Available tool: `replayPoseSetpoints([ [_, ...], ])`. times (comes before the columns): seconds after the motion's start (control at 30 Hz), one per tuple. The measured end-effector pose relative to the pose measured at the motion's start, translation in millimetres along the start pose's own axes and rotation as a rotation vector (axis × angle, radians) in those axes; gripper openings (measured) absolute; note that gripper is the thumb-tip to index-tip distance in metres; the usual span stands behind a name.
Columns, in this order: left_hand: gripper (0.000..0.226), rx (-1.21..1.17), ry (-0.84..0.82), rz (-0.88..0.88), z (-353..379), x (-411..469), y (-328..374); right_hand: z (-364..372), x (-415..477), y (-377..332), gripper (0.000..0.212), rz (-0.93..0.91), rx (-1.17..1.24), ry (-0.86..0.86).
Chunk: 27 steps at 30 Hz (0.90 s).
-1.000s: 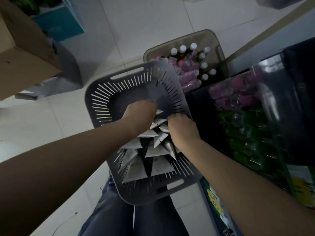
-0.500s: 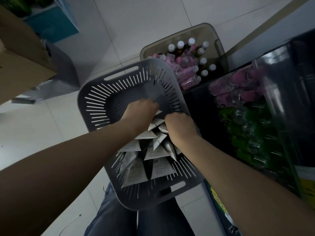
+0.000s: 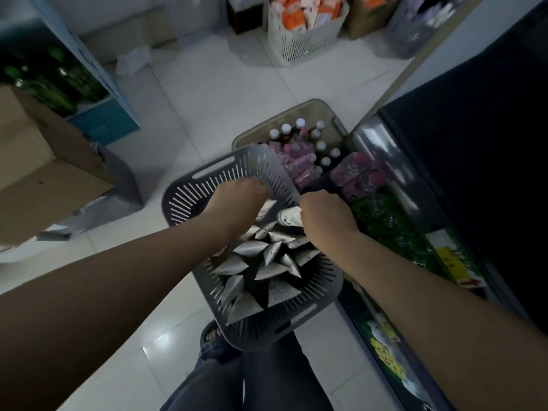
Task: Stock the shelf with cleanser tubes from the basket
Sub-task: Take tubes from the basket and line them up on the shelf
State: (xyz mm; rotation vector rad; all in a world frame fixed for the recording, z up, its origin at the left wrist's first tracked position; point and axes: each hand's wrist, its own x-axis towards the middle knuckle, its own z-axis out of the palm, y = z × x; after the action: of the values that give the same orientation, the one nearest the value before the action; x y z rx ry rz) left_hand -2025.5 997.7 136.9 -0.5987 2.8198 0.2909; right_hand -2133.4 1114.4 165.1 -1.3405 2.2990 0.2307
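I'm at the pick-up step: both my left hand (image 3: 237, 200) and right hand (image 3: 324, 216) are closed on cleanser tubes (image 3: 267, 256) in the grey basket (image 3: 207, 185), which next need lifting to the shelf (image 3: 415, 232) alongside.

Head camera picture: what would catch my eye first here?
First, two bare arms reaching into a grey slotted basket on the person's lap, full of white cleanser tubes. The left hand and right hand each close on a tube at its far end. Behind it, a beige bin holds white-capped bottles; green goods fill the shelf at right.
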Motion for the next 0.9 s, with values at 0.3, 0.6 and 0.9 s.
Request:
replayPoseSetpoints([
  [0.3, 0.027, 0.169, 0.154, 0.178, -91.0, -58.2, 27.9, -52.3, -101.0, -15.5, 0.006, 0.176, 0.043, 0.217],
  [0.6, 0.021, 0.307, 0.272, 0.43, -161.1, -123.2, 96.3, -92.8, -231.4, -23.4, 0.008, 0.33, 0.071, 0.375],
  [0.9, 0.015, 0.315, 0.31, 0.641, -213.4, -169.2, 197.3, -113.7, -354.2, -0.8, 0.009, 0.479, 0.042, 0.356],
])
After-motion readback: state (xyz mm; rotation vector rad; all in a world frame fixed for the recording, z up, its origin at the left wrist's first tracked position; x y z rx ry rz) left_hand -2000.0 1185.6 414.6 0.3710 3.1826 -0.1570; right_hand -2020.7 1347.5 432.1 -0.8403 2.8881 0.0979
